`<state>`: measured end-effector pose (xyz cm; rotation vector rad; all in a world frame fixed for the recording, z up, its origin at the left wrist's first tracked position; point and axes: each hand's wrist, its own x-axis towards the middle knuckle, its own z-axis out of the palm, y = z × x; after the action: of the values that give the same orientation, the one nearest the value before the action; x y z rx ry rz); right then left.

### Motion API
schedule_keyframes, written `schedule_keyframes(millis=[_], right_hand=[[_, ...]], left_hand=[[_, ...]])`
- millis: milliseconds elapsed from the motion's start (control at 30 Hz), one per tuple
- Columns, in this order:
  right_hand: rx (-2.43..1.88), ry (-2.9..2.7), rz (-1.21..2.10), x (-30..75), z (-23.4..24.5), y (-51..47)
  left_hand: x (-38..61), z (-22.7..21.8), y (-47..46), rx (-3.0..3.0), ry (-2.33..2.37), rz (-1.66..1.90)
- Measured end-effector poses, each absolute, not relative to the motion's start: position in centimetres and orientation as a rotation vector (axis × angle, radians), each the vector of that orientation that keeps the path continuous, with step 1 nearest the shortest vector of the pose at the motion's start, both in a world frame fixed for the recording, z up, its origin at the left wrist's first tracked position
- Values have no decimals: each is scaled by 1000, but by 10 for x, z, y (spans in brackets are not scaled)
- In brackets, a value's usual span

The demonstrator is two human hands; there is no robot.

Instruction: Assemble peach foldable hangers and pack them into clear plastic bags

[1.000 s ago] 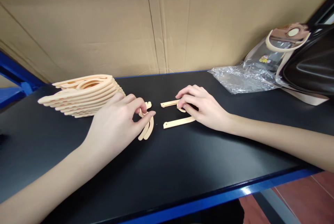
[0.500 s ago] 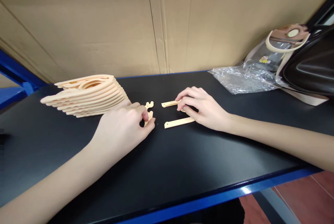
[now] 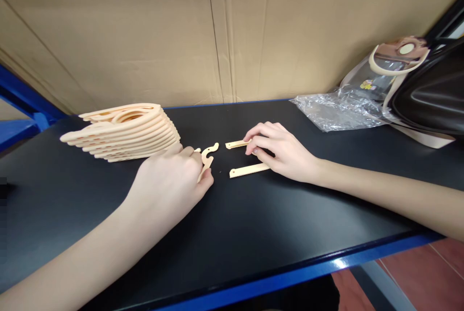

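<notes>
My left hand [image 3: 170,183] is closed around small peach plastic curved pieces [image 3: 208,154]; one hooked end sticks out past my fingertips. My right hand [image 3: 281,150] rests on the black table [image 3: 253,224], its fingers pressed on the closed end of a peach U-shaped plastic piece [image 3: 246,170] whose two straight arms point left toward my left hand. A small gap separates the two pieces. To the left stands a leaning stack of peach plastic hanger-like parts [image 3: 123,132], just beyond my left hand.
A crumpled clear plastic bag [image 3: 337,110] lies at the back right. Beside it a dark bag [image 3: 431,93] and a packaged item with a cream band [image 3: 393,62] sit at the right. Cardboard [image 3: 217,31] walls the back. The table's blue front edge [image 3: 290,277] runs below.
My left hand has gathered up the curved pieces that lay on the table and closed on them, shifting slightly up and right. My right hand has stayed on the U-shaped piece.
</notes>
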<state>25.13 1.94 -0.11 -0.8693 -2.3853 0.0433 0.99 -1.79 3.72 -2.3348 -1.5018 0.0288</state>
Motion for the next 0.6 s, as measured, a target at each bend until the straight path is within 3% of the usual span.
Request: schedule_keyframes(millis=[600], right_hand=[[-858, -2391, 44, 252, -2, 20]], left_hand=[[12, 37, -27, -2157, -1562, 229]])
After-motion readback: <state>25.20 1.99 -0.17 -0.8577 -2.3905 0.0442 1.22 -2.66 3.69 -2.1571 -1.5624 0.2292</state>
